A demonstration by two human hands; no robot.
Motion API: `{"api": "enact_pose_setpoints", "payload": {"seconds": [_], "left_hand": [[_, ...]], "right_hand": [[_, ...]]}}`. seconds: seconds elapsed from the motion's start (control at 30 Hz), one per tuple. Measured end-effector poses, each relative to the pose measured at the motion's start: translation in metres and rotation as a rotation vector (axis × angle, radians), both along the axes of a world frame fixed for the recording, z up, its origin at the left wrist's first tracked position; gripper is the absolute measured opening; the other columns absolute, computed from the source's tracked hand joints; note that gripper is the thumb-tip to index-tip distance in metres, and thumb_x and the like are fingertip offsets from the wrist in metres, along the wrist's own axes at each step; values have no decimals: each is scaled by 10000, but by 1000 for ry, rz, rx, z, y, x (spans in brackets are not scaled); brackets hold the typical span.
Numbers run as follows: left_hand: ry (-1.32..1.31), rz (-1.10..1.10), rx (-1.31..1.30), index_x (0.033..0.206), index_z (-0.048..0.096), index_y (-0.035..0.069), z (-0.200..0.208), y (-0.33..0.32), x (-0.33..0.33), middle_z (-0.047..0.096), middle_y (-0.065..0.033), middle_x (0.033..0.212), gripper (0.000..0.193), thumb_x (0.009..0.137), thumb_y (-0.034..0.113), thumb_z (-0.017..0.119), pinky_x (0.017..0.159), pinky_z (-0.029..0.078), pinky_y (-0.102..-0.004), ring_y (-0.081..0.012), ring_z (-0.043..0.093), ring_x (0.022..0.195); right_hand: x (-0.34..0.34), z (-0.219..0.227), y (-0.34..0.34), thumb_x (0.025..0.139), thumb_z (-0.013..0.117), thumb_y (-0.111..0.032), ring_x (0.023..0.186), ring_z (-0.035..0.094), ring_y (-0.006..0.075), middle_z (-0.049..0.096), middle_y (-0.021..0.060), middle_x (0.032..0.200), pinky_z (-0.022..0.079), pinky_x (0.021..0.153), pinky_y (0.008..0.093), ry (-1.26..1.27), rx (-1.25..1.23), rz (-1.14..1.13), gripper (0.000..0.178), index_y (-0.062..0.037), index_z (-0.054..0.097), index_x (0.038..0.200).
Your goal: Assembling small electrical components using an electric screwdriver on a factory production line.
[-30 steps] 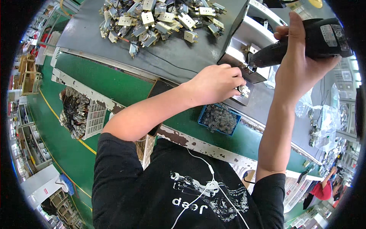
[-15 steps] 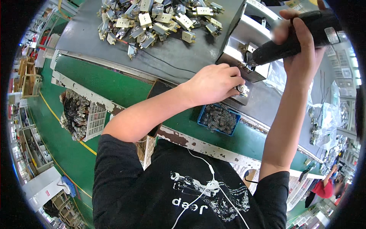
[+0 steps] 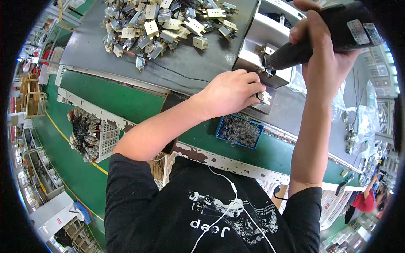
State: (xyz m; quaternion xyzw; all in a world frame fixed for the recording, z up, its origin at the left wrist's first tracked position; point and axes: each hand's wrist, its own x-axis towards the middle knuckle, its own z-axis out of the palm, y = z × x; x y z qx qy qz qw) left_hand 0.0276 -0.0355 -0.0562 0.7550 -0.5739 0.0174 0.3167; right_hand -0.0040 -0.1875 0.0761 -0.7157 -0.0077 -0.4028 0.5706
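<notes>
My left hand (image 3: 231, 92) is closed, its fingertips pinching a small part with a pale, metallic end (image 3: 264, 98) at the edge of the metal fixture. Most of that part is hidden by the fingers. In my right hand (image 3: 327, 57) is a black power screwdriver (image 3: 295, 55), gripped round its body and slanting down to the left. The tool's tip reaches a small clamp-like spot on the shiny metal fixture (image 3: 265, 31), just above my left fingertips. What lies right under the tip is too small to make out.
A heap of small pale-and-metal parts (image 3: 168, 36) covers the far left of the grey bench (image 3: 190, 63). A blue tray (image 3: 236, 144) of springs (image 3: 240, 130) stands at the near edge. Plastic bags (image 3: 367, 126) lie right. A white crate (image 3: 109, 141) stands lower left.
The whole scene has shifted slightly left in the view. Both hands keep their holds, and the screwdriver tip stays at the same spot on the fixture.
</notes>
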Motion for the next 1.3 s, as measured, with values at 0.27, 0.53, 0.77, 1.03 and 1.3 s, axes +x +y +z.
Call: {"api": "enact_pose_setpoints", "payload": {"seconds": [0.27,0.53,0.77,1.03,1.3], "left_hand": [[-16,5,16,1102,661,125,-1,0,0,599,-35,1010,285,845,226,728,790,538,-375,-254,612,904],[-23,-3,1,1120,668,133,-2,2,0,604,-31,1013,303,848,254,723,781,531,-373,-252,610,908],[-37,21,-47,1033,705,135,-4,-2,-1,607,-39,960,261,816,276,739,784,534,-373,-251,613,908],[-69,21,-71,1034,702,121,-2,-3,-3,607,-36,958,246,825,248,732,782,536,-365,-239,610,901],[-45,47,-87,1028,706,125,-10,-1,-4,606,-32,970,240,824,246,735,781,540,-371,-239,606,910]], "right_hand": [[17,-19,-8,891,673,15,623,689,173,717,221,945,574,563,270,-331,-82,-24,426,-42,334,1142],[11,-17,-10,893,677,23,626,680,167,718,200,919,563,574,274,-274,-146,73,479,-54,290,1164],[17,-16,-6,857,730,16,609,670,155,710,156,855,549,571,269,-265,-135,-63,485,-28,336,1136],[13,-13,-22,871,699,24,588,651,149,707,144,828,525,533,262,-137,-52,273,297,20,467,1056],[3,-14,7,879,712,-25,588,643,151,710,155,838,512,524,261,-245,-40,-10,244,46,540,1036]]}}
